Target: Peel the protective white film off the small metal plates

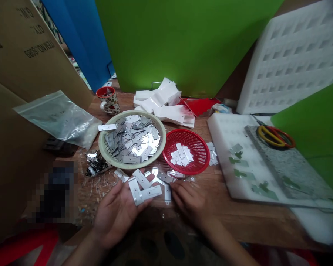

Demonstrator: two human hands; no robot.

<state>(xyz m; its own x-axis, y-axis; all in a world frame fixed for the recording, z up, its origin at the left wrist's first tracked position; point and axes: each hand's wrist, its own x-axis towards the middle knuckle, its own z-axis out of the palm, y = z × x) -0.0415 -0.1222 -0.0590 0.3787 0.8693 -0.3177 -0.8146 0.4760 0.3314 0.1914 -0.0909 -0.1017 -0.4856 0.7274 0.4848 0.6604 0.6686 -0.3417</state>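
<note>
My left hand (118,212) is palm up at the front of the table, several flat metal plates (151,193) lying across its palm and fingers. The fingers curl slightly beneath them. To its right, my right hand (192,199) pinches the end of a darker metal plate (164,178) between thumb and fingers. Other loose plates lie on the wood around the fingertips. Just beyond stands a pale green basket (103,157) heaped with similar plates. A smaller red basket (201,147) beside it holds a few.
A patterned mug (113,104) stands behind the baskets, near white sheets (161,99). At left are a plastic bag (58,118) and dark metal scraps (96,162). A white foam slab (224,147) at right bears scissors (272,136) and several plates. A green panel (177,44) closes off the back.
</note>
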